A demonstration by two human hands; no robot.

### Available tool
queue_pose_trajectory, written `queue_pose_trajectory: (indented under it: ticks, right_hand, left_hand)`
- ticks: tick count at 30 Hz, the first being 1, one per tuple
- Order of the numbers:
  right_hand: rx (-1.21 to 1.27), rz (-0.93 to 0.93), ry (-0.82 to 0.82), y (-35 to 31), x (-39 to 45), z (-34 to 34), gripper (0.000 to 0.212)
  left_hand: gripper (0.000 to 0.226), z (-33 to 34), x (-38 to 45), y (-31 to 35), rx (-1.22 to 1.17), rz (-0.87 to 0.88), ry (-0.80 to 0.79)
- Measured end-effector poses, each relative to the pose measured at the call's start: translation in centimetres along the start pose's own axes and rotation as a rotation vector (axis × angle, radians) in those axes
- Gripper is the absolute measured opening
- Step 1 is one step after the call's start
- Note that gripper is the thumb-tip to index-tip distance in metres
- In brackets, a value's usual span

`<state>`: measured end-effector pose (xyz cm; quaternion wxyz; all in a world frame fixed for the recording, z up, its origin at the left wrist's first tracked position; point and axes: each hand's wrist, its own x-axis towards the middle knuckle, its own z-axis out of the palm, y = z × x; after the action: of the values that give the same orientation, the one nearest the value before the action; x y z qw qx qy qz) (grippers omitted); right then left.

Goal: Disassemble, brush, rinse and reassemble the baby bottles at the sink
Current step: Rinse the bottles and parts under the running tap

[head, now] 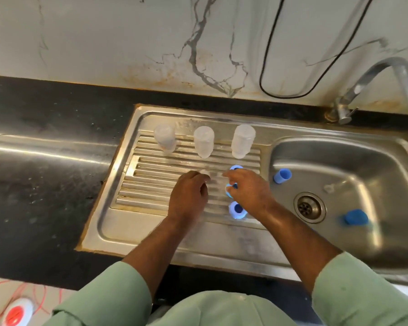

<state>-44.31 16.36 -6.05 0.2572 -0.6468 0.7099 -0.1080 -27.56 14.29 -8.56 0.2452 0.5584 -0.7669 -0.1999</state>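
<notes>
Green sleeves [118, 300] are seen closest to the lens, with both forearms stretched out over the drainboard [151, 184] of a steel sink [339, 243]. The left hand [189, 196] is curled over the ribbed metal, and something small and pale, maybe a teat [205, 172], is pinched at its fingertips, though it's too blurry to be sure. The right hand [247, 191] is curled around a blue ring [230, 192], which is held just above the ribs. Another ring [238, 210] is parked right under that wrist, and a third [235, 168] is peeking out just past the fingers.

Three clear bottles [204, 142] are lined up in a row at the far edge of the drainboard, apparently stood upside down, well apart from the hands. Two blue caps [282, 176] are left in the basin, one near its left wall and one [356, 217] right of the drain [309, 207]. A clear bit near the drain can't really be made out.

A tap [372, 78] is arched over the basin from the back right. A black cable [269, 67] is looped down the marble wall [104, 31]. The dark tabletop [33, 184] is spread out to the left.
</notes>
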Motion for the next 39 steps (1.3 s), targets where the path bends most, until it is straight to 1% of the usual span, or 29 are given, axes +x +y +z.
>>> queue_pose_trajectory:
  ticks: [3,5,8,10,12,14,16,18,20,22,23,24,25,27,29,31,32,33,34,35,36,37,38,39]
  right_hand:
    - [0.058,0.078,0.111,5.2,-1.5,-3.2,0.013]
    - [0.044,0.13,0.149,8.9,-2.4,-4.9,0.011]
    - [0.01,0.24,0.162,17.1,-3.6,-7.2,0.008]
    - [0.014,0.295,0.13,22.0,-3.8,-7.8,0.007]
    - [0.002,0.339,0.109,27.0,-3.4,-8.5,0.012]
    - [0.007,0.376,0.089,31.3,-2.7,-9.0,0.019]
    - [-0.03,0.356,0.013,34.7,-1.7,-9.1,0.028]
    - [-0.105,0.269,-0.1,37.2,-0.8,-9.0,0.038]
    - [-0.22,0.193,-0.226,38.7,0.1,-8.7,0.047]
    - [-0.291,0.149,-0.346,40.1,1.2,-8.0,0.052]
    - [-0.337,0.087,-0.398,40.9,1.7,-7.3,0.049]
    - [-0.339,0.045,-0.434,41.5,2.0,-6.6,0.046]
    - [-0.33,0.014,-0.459,42.0,2.3,-5.9,0.045]
    - [-0.301,-0.009,-0.471,43.1,2.8,-4.6,0.045]
    - [-0.185,0.064,-0.462,44.1,3.2,-3.8,0.044]
    - [-0.053,0.157,-0.378,44.6,3.4,-3.4,0.041]
    - [0.036,0.196,-0.321,44.5,3.5,-3.4,0.039]
    - [0.123,0.216,-0.253,44.2,3.5,-3.3,0.04]
    - [0.22,0.242,-0.179,43.9,3.5,-3.3,0.042]
    - [0.326,0.276,-0.103,43.4,3.4,-3.4,0.046]
    - [0.418,0.3,-0.031,42.9,3.3,-3.3,0.05]
    - [0.507,0.316,0.038,42.2,3.2,-3.3,0.052]
    - [0.573,0.327,0.086,41.4,3.1,-3.1,0.052]
    - [0.628,0.327,0.116,40.5,3.0,-3.1,0.051]
  left_hand:
    - [0.029,2.5,1.1,5.6,-0.048,0.09,0.02]
    - [0.031,4.9,2.1,9.4,-0.093,0.127,-0.02]
    - [0.026,10.9,3.7,15.3,-0.099,0.171,-0.197]
    - [0.026,15.0,4.9,18.1,-0.056,0.161,-0.35]
    - [0.028,19.5,6.2,20.4,0.003,0.116,-0.468]
    - [0.032,23.2,7.4,22.1,0.022,0.057,-0.536]
    - [0.036,25.8,8.7,23.1,0.011,-0.029,-0.562]
    - [0.03,27.3,10.0,24.2,0.012,-0.101,-0.555]
    - [0.022,27.5,11.6,25.3,-0.027,-0.144,-0.46]
    - [0.016,27.4,13.5,26.5,-0.163,-0.198,-0.251]
    - [0.014,27.4,14.6,27.0,-0.246,-0.215,-0.14]
    - [0.02,27.2,15.6,27.6,-0.313,-0.21,-0.043]
    - [0.029,27.2,16.6,28.0,-0.362,-0.196,0.014]
    - [0.043,27.2,18.7,29.0,-0.467,-0.164,0.028]
    - [0.048,27.6,20.5,29.1,-0.496,-0.138,-0.041]
    - [0.044,28.0,21.7,28.7,-0.363,-0.108,-0.109]
    - [0.039,28.0,21.9,28.7,-0.315,-0.074,-0.114]
    - [0.031,28.3,21.8,28.5,-0.337,-0.068,-0.1]
    - [0.023,28.7,21.6,28.5,-0.447,-0.118,-0.069]
    - [0.019,29.0,21.4,28.5,-0.616,-0.249,-0.037]
    - [0.021,29.4,21.3,28.3,-0.791,-0.417,-0.041]
    - [0.027,29.6,21.3,27.9,-0.951,-0.583,-0.107]
    - [0.036,29.6,21.3,27.5,-1.091,-0.717,-0.211]
    - [0.038,29.1,21.4,27.4,-1.158,-0.811,-0.3]
